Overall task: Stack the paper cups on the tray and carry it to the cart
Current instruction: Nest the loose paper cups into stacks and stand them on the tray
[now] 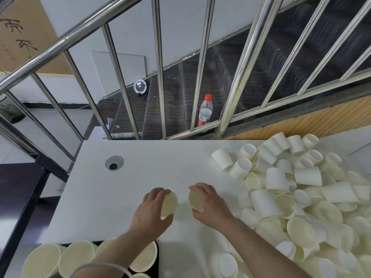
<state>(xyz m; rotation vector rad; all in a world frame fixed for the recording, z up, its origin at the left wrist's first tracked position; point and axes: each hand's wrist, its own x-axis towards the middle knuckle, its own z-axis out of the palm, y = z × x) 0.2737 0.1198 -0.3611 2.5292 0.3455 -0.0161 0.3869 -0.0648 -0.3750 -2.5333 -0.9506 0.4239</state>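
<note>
Gripping one paper cup each, both hands [178, 205] face a steel railing [158, 67]; loose cups [301, 193] crowd right.

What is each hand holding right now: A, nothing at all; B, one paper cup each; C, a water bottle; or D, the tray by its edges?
B: the left hand grips one paper cup and the right hand grips another cup, their open mouths facing each other above the white table.
</note>
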